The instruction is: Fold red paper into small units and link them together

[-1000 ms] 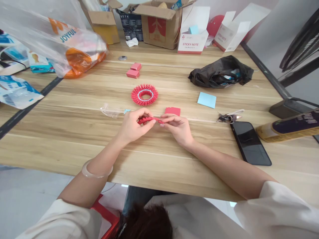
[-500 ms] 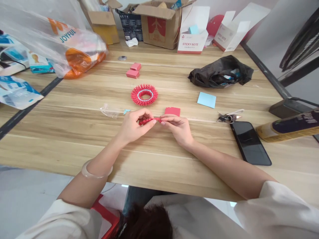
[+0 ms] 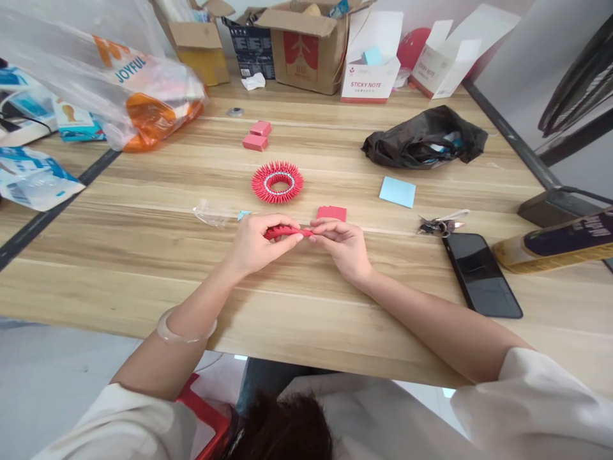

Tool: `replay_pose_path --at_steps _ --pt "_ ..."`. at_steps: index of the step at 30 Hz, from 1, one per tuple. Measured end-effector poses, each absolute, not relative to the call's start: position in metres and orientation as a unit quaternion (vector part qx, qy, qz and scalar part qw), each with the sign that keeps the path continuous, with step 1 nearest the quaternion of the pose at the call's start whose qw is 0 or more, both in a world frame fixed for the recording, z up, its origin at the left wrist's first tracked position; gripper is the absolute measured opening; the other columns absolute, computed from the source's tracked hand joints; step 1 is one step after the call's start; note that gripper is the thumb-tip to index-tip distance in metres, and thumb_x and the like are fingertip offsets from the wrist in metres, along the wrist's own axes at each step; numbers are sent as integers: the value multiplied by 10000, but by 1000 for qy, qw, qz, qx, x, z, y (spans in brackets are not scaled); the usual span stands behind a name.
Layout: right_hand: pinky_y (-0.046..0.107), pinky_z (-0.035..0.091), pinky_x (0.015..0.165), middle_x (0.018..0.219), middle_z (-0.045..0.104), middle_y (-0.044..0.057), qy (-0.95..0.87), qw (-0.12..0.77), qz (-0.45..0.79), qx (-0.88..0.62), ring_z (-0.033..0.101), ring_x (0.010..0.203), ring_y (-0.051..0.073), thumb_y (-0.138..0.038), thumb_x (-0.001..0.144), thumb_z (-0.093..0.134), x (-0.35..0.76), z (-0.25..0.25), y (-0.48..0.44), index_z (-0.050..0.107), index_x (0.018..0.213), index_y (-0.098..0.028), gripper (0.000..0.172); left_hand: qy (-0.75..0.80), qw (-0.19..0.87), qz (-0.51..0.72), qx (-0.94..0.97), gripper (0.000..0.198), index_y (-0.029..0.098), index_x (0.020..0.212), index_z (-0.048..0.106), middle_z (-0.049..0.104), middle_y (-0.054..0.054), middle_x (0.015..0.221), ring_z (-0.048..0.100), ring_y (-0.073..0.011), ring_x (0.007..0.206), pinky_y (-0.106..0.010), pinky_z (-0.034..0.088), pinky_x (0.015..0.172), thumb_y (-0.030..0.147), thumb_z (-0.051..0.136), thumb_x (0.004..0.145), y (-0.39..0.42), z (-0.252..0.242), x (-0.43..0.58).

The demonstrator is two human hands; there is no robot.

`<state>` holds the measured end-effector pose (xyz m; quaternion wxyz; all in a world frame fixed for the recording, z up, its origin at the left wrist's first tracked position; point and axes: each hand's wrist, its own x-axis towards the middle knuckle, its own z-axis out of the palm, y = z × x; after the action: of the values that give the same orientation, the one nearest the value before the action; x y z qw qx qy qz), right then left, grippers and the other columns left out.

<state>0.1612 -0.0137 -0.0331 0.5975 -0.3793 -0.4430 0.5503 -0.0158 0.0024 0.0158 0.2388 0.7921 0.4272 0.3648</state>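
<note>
My left hand (image 3: 256,246) is closed around a strip of folded red paper pieces (image 3: 283,231), thumb along its near side. At the strip's right end, the thumb and fingers of my right hand (image 3: 342,246) pinch the red paper; the fingers hide its tip. Just beyond my hands lies a ring of red folded paper spikes (image 3: 258,182) with a pale blue inner band. A small stack of red paper slips (image 3: 331,213) sits behind my right hand. Close to my left fingers are a small blue paper piece (image 3: 244,215) and a clear plastic scrap (image 3: 211,214).
Two red paper blocks (image 3: 255,142) lie farther back. To the right are a blue note pad (image 3: 397,192), a black plastic bag (image 3: 421,144), keys (image 3: 438,225), a phone (image 3: 483,275) and a can (image 3: 555,243). Boxes (image 3: 311,54) line the back; a plastic bag (image 3: 158,118) stands left.
The red paper strip has turned slightly and shows more between my fingers. My fingertips have shifted a little to the right; both hands keep their hold.
</note>
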Motion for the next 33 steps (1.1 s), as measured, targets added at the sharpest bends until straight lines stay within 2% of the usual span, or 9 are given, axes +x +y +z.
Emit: replay_pose_path --at_steps 7,10,19,33 --pt "337 531 854 909 714 -1 -436 585 585 -354 665 862 154 -229 606 804 161 -36 -12 725 813 -252 223 379 200 406 808 77 169 738 663 703 -26 756 600 -121 616 -239 459 576 238 698 736 3 17 -15" --pt "336 521 868 901 719 -2 -443 582 588 -344 651 902 156 -230 608 802 161 -35 -13 737 761 -250 168 358 189 413 816 52 172 736 660 703 -23 768 605 -115 628 -233 460 585 211 694 741 3 17 -16" --pt "285 517 770 779 710 -23 -418 572 633 -311 643 750 111 -173 639 778 162 -33 -13 720 722 -234 118 321 180 416 832 46 160 767 675 702 -23 771 630 -119 672 -229 470 630 176 708 739 2 16 -15" --pt "321 506 846 816 678 -7 -425 559 646 -299 627 816 131 -237 625 793 161 -29 -13 664 685 -218 143 323 171 430 826 35 182 754 687 709 -19 766 639 -124 669 -236 483 626 214 700 752 4 15 -17"
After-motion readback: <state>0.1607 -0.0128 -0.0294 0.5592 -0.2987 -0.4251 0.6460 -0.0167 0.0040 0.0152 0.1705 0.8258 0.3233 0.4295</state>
